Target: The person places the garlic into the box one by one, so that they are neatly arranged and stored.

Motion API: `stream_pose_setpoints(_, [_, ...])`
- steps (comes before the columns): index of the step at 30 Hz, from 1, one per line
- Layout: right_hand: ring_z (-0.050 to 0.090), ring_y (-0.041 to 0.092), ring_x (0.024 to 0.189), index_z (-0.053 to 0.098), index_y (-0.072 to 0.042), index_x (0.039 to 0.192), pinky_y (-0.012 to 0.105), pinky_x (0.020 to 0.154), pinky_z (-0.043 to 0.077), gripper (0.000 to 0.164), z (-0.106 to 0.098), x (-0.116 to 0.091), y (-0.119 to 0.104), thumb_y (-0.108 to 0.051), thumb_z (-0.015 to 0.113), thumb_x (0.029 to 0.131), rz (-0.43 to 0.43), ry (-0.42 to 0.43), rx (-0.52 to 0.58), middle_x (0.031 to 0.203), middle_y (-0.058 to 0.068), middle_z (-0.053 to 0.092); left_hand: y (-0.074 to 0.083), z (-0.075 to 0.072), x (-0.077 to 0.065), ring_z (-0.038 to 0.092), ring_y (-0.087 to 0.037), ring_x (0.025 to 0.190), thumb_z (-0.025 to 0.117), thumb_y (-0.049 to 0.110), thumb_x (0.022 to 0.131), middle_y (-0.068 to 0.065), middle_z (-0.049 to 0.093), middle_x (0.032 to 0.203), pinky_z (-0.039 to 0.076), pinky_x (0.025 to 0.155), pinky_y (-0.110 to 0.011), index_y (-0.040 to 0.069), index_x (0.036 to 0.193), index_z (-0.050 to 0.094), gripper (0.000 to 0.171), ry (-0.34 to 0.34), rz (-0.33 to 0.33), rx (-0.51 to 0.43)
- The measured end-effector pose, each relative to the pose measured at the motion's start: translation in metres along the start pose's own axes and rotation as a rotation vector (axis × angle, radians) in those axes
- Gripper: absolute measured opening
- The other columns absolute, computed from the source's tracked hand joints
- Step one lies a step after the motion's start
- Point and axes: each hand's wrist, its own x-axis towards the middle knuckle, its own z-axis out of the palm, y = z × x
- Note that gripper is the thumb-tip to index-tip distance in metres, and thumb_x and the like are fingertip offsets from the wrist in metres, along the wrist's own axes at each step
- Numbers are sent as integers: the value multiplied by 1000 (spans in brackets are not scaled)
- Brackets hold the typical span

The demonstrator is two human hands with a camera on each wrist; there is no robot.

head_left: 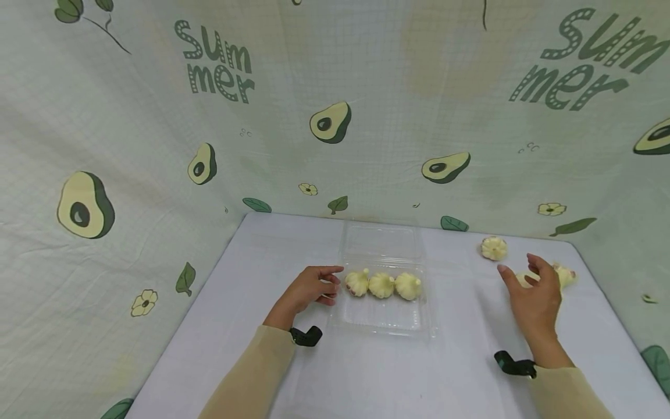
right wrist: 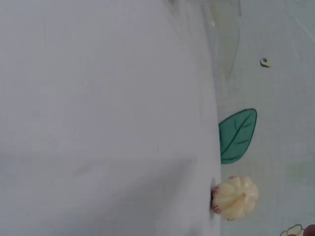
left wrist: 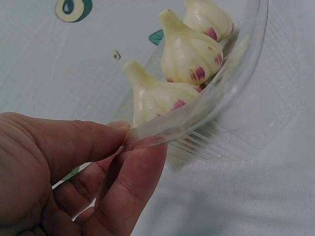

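Head view first: from where I stand, the work looks partway done. Three garlic bulbs (head_left: 381, 285) already sit in a row, left to right, inside the clear box (head_left: 378, 315) at the middle of the counter (head_left: 460, 361), and its lid (head_left: 382, 240) lies open on the far side. Outside it, one loose bulb (head_left: 494, 248) rests at the far right, and more garlic (head_left: 565, 274) lies behind the right hand (head_left: 539, 299), too covered to count; I'd judge those are what is left, along with shutting the lid.

As for the hands, the left (head_left: 314, 286) pinches the box's left rim between thumb and fingers. The right is spread, thumb well apart from the bent fingers, and seems to hold nothing; I cannot tell whether it touches the garlic beside it.
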Motion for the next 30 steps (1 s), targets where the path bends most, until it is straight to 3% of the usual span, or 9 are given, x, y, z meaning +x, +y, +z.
stream_pose_setpoints(11, [36,29,151,36,-19,164,46,124,33,71,-24,17,23,-40,66,103,124,65,-15,166,6,38,1,1,1,73,-26,82,72,-1,97,-13,65,119,66,70,-31,14,150,62,56,0,-1,5])
stream_pose_setpoints(16, [31,31,154,32,-19,166,52,126,30,73,-28,25,37,-39,65,104,174,13,-26,169,9,33,1,1,1,73,-26,82,72,-1,97,-13,64,119,66,69,-31,13,150,62,56,2,-5,7])
stream_pose_setpoints(22, [26,37,159,29,-11,167,59,127,29,74,-27,30,51,-28,66,105,138,-63,-46,171,18,31,0,1,1,73,-25,81,72,-1,97,-14,64,120,66,69,-30,13,150,61,56,1,-3,7])
stream_pose_setpoints(30, [24,43,158,20,-10,169,64,126,26,79,-22,39,66,-25,65,105,157,-152,-64,173,19,24,-1,1,-1,71,-19,76,72,-1,97,-14,64,120,65,69,-30,13,150,61,55,2,3,15])
